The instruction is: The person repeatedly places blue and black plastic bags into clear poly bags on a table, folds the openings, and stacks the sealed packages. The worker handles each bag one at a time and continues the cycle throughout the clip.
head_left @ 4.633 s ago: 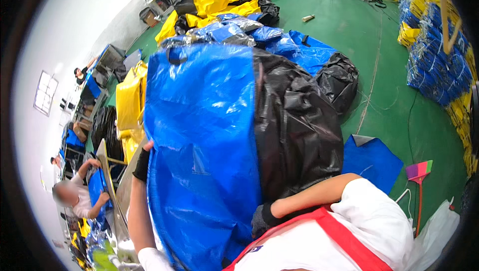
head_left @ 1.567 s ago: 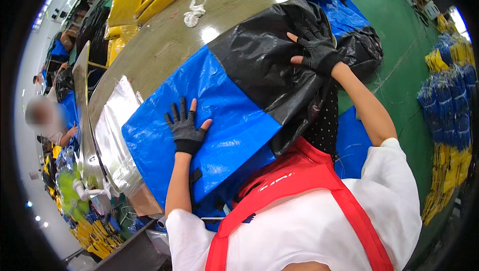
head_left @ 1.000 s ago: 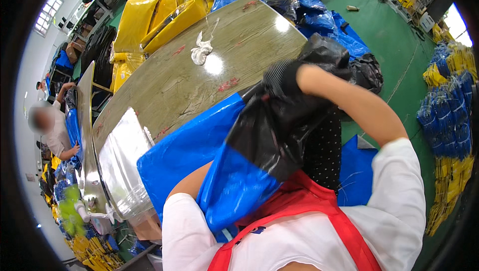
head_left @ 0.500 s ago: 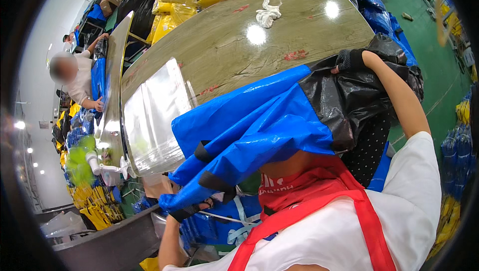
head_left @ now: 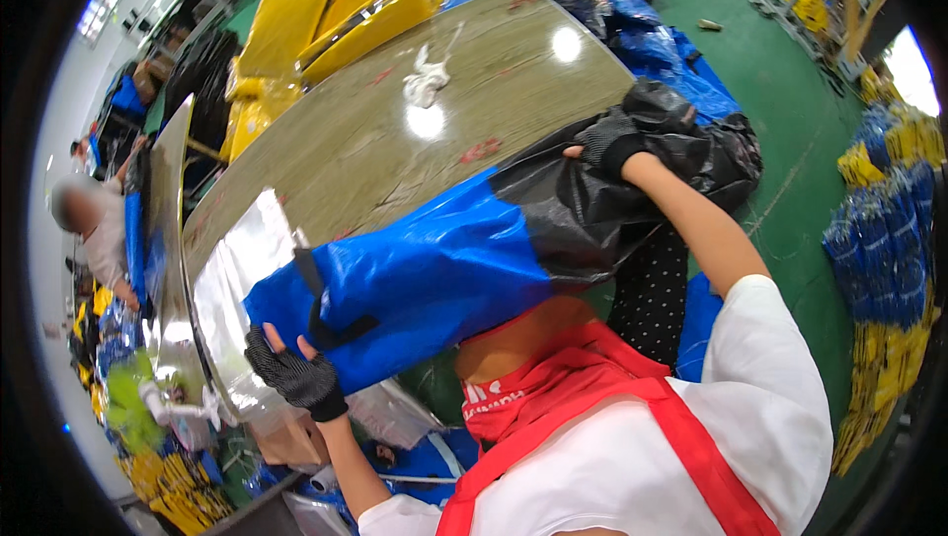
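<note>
A large piece of glossy blue-and-black tarpaulin [head_left: 425,265] with black straps lies across the near side of the wood-patterned table [head_left: 365,121]. Its exact kind I cannot make out. My left hand [head_left: 296,373], in a dark fingerless glove, rests at the near left corner of the blue part, fingers apart. The glove on my right hand [head_left: 607,141] matches; that hand grips the crumpled black part at the right, thumb out to the left, its other fingertips hard to see against the black. Black folds droop past the table's right edge.
Clear plastic film [head_left: 247,260] covers the table's left end. A white crumpled cloth [head_left: 427,80] lies farther back. Yellow packages [head_left: 306,18] and blue wrapped bundles [head_left: 662,52] crowd the far edges. A small green-bladed fan [head_left: 133,403] stands left; another person [head_left: 104,240] works beyond.
My left hand has released the bunched lower corner and come up to the left end. The blue part now lies flatter and wider. My right hand still grips the black part; the view has shifted.
</note>
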### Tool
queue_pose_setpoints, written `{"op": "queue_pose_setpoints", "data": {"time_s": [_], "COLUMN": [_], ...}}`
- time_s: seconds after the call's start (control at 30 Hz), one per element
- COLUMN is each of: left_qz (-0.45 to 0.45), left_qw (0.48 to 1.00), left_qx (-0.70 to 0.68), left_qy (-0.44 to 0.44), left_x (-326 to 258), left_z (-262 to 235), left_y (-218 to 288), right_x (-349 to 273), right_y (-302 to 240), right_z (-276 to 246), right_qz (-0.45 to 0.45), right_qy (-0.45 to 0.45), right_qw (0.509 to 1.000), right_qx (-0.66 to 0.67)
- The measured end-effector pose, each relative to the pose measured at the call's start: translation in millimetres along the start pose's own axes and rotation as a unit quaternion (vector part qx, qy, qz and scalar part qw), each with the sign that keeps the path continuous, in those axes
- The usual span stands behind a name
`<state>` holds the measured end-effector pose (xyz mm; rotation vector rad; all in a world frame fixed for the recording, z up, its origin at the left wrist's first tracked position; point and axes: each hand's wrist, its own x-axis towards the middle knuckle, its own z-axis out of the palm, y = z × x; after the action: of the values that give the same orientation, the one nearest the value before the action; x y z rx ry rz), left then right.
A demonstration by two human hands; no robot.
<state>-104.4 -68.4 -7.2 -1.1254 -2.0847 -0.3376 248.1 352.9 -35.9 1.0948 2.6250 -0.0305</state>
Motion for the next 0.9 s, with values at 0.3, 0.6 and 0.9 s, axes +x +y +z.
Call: {"op": "queue_pose_setpoints", "data": {"time_s": [0.3, 0.6, 0.9], "left_qz": [0.021, 0.03, 0.022], "left_qw": [0.957, 0.955, 0.943], "left_qx": [-0.064, -0.081, -0.095], "left_qy": [-0.283, -0.284, -0.319], "left_x": [-29, -36, -30], "left_z": [66, 64, 61], "left_y": [60, 55, 60], "right_x": [-130, -111, -59], "right_y": [58, 79, 157], "right_z": [-52, -21, 53], "right_qz": [-0.014, 0.014, 0.159], "right_qy": [0.331, 0.388, 0.093], "right_qw": [0.936, 0.88, 0.919], "right_qx": [0.121, 0.271, 0.348]}}
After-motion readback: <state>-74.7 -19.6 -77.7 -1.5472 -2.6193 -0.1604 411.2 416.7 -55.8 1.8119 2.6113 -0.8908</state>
